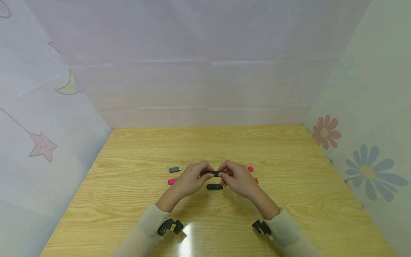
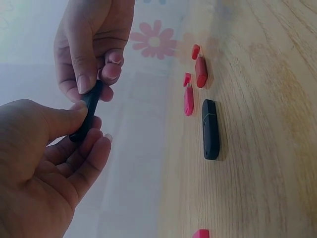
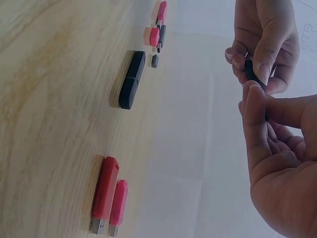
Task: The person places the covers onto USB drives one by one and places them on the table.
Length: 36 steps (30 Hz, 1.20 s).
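Above the table, a black USB flash drive [image 2: 90,110] is pinched at both ends by two hands. My left hand [image 1: 192,179] grips one end between thumb and fingers, and my right hand [image 1: 240,179] pinches the other. Fingers cover part of the drive; no metal plug shows on it. Below the hands lies another black USB flash drive [image 1: 214,186], with a thin seam across it. In the right wrist view, a red USB flash drive [image 3: 105,191] and a pink USB flash drive [image 3: 119,203] lie side by side, metal plugs bare.
To the left on the wooden table [image 1: 128,200] lie a grey USB flash drive [image 1: 174,170], its plug bare, and a pink piece [image 1: 172,181] partly behind my left hand. A small grey cap [image 3: 155,61] lies nearby. A red cap [image 2: 195,51] and pink cap [image 2: 187,79] sit at right.
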Tool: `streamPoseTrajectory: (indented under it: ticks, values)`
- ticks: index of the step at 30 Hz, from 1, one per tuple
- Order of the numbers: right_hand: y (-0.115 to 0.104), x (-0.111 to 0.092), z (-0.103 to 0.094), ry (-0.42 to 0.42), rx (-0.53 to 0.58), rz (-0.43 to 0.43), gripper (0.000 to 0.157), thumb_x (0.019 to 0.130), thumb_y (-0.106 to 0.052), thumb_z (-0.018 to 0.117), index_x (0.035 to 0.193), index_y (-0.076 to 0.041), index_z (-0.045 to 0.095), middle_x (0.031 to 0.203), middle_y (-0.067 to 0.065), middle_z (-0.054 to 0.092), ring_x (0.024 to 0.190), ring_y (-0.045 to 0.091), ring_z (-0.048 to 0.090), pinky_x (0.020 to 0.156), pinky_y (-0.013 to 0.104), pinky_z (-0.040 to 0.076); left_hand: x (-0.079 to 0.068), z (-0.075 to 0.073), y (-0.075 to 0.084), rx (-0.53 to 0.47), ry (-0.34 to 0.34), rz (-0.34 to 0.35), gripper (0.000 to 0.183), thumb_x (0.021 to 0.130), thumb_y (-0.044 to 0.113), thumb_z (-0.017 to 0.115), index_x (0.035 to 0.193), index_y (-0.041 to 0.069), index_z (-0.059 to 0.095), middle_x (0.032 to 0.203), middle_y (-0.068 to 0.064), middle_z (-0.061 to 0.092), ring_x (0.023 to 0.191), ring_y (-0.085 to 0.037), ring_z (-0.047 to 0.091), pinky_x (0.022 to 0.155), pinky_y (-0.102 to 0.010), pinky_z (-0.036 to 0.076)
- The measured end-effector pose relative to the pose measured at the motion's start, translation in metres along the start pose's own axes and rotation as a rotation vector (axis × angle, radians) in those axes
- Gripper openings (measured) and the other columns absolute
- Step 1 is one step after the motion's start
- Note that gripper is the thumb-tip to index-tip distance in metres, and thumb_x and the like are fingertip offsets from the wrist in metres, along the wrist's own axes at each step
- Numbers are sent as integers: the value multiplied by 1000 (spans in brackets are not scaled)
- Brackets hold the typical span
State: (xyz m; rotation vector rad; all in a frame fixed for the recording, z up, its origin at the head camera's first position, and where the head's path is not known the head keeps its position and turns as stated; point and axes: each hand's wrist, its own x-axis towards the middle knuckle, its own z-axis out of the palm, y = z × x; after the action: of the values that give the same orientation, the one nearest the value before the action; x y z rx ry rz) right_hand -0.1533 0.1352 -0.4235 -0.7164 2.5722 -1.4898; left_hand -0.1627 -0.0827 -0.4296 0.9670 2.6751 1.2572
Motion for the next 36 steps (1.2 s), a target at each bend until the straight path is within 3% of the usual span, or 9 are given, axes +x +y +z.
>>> streamPoseTrajectory:
  ticks: [8,12,18,23,30,36]
  values:
    - [-2,0,0,2,32,11,6,99,-5,64,106,-5,64,86,11,68,73,32,70,66,44,59,2,0,0,3,17,11,8,100,13,65,107,11,66,97,2,71,81,-6,61,71,-24,53]
    - [-2,1,1,12,33,22,6,99,-4,64,104,-5,64,84,6,67,73,33,70,66,43,60,2,0,0,8,22,9,8,99,13,66,108,11,66,97,3,70,83,-6,63,73,-24,54]
    - [-3,0,1,5,28,25,5,99,-5,64,105,-6,65,85,8,68,72,29,70,65,42,59,1,-1,1,11,17,16,9,99,12,66,108,11,66,99,3,70,84,-6,63,74,-24,53]
    - [0,0,-3,-26,30,14,9,100,-7,63,109,-6,65,88,7,69,75,28,71,66,34,60,2,-1,0,1,13,12,10,99,14,66,109,12,66,99,4,71,84,-5,63,74,-25,53]
    - [2,1,-10,-47,-74,-17,17,98,-8,67,115,-10,66,90,-2,71,80,11,69,68,26,58,5,-5,1,-39,11,-26,12,100,16,65,111,12,66,100,2,71,84,-7,64,73,-26,54]
    - [5,5,-10,-25,-95,28,16,98,-9,67,114,-9,66,87,-1,71,76,17,70,53,28,53,10,-7,-2,6,-15,-44,19,100,20,65,117,11,67,104,3,70,89,-7,64,81,-28,55]
